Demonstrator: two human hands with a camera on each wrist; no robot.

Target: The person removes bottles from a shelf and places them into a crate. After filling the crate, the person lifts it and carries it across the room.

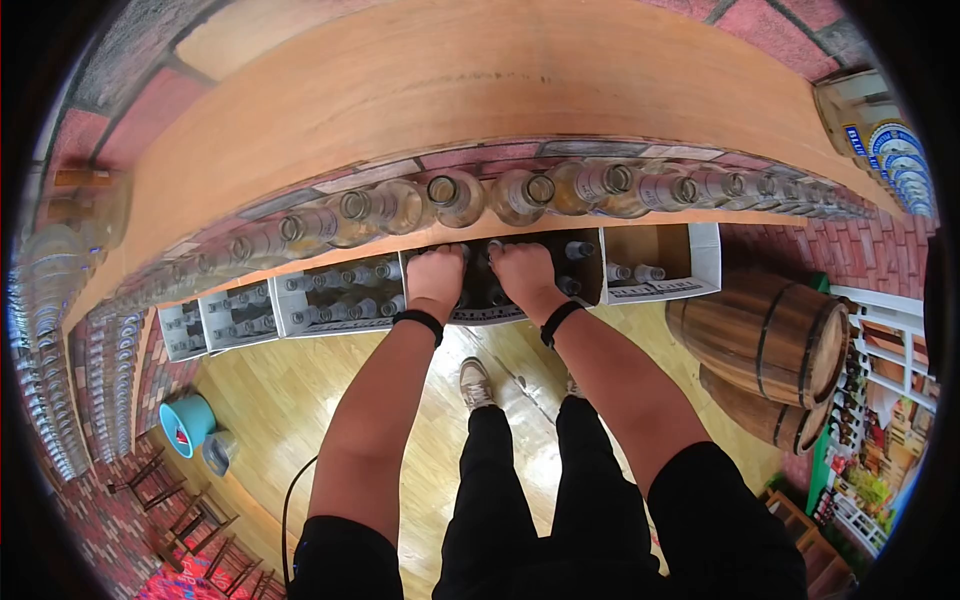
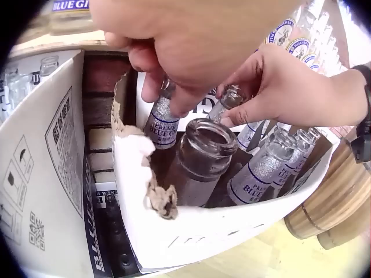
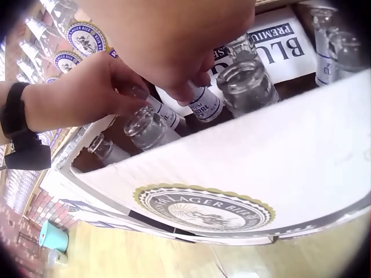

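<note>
Inside the middle carton, my left hand and right hand are side by side, each pinching a clear glass bottle by its neck. In the left wrist view, the left hand holds an upright labelled bottle near the torn carton edge, and the right hand grips another bottle beside it. The right wrist view shows the right hand's fingers on a bottle and the left hand on its bottle. Other bottles stand around them; both bottle bases are hidden.
Cartons of bottles stand to the left, and a partly filled carton to the right. A row of glass bottles lines the wooden ledge above. Wooden barrels are at the right, a blue bucket at the left.
</note>
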